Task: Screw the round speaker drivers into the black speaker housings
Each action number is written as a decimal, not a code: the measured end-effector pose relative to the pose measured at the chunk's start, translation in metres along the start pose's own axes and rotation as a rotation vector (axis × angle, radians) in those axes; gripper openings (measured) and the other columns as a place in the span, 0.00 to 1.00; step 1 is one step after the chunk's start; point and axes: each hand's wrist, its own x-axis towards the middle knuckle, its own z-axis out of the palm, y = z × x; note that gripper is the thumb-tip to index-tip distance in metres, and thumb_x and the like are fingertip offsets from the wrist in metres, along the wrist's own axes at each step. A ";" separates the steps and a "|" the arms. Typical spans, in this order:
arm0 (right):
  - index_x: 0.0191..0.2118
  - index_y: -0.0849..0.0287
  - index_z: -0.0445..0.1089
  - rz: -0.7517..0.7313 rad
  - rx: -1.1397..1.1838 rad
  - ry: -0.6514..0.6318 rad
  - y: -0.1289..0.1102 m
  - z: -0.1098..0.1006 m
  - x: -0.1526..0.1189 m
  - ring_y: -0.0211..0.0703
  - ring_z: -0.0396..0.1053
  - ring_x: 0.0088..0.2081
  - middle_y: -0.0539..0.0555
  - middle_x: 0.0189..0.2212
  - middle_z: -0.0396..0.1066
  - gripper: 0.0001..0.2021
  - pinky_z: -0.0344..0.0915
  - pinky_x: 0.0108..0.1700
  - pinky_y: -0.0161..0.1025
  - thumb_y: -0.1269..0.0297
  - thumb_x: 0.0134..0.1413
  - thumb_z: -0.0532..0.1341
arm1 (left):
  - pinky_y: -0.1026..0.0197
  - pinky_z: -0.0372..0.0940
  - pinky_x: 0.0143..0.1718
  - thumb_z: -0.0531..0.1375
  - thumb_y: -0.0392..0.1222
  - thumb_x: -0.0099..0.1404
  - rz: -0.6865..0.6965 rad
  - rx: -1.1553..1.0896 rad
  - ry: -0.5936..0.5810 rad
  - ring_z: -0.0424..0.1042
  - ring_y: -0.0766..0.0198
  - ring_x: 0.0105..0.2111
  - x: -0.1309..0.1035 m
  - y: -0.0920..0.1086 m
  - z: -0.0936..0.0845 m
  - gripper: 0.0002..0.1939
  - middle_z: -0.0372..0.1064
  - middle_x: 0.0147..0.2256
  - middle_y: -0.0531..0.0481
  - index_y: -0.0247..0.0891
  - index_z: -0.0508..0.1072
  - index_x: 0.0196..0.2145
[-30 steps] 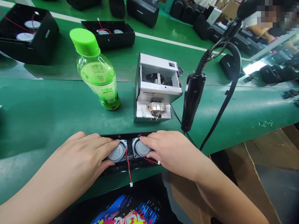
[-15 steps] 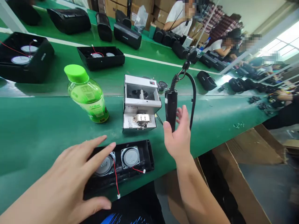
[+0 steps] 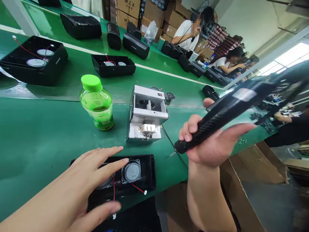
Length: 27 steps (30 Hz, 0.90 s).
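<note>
My right hand [image 3: 210, 145] is wrapped round a black electric screwdriver [image 3: 217, 112], its tip end pointing down and left, its cord end smeared by motion at the upper right. Over the left part of a black speaker housing [image 3: 148, 180] hovers my left hand [image 3: 89, 180], fingers spread, nothing held. Two round speaker drivers sit in the housing; the right driver [image 3: 132, 171] shows fully, while my fingers partly cover the other. Red wires with white plugs [image 3: 145, 192] come off them. Behind the housing stands a grey screw feeder [image 3: 148, 116] with a clear-fronted tray.
A green-capped bottle [image 3: 98, 103] stands left of the feeder. Farther back are an open speaker housing [image 3: 113, 66], a larger one [image 3: 55, 62] and a loose round driver [image 3: 170, 96]. A cardboard box [image 3: 256, 161] lies at lower right. Co-workers [image 3: 184, 35] sit beyond the line.
My right hand has closed round the screwdriver, which was hanging upright, and tilted it toward the housing. My left hand stays open over the housing. The view has shifted slightly.
</note>
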 end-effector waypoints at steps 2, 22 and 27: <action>0.76 0.41 0.62 -0.063 0.022 0.029 -0.023 0.024 0.006 0.52 0.65 0.22 0.45 0.29 0.58 0.43 0.68 0.28 0.50 0.20 0.82 0.31 | 0.33 0.85 0.72 0.73 0.50 0.78 0.049 -0.005 0.023 0.85 0.35 0.73 0.019 0.014 0.005 0.31 0.82 0.80 0.44 0.58 0.84 0.76; 0.83 0.44 0.60 -0.152 0.012 -0.076 -0.001 0.073 0.002 0.49 0.62 0.20 0.42 0.27 0.60 0.58 0.67 0.25 0.49 0.04 0.68 0.45 | 0.33 0.80 0.63 0.89 0.42 0.64 -0.094 0.069 -0.223 0.89 0.34 0.60 0.063 0.038 0.022 0.23 0.90 0.65 0.40 0.49 0.95 0.56; 0.73 0.39 0.66 -0.155 0.109 -0.044 -0.025 0.046 -0.022 0.51 0.67 0.22 0.44 0.28 0.65 0.37 0.75 0.29 0.53 0.18 0.82 0.50 | 0.34 0.79 0.56 0.89 0.43 0.62 -0.053 0.080 -0.163 0.89 0.36 0.54 0.061 0.032 0.024 0.23 0.92 0.59 0.42 0.51 0.94 0.53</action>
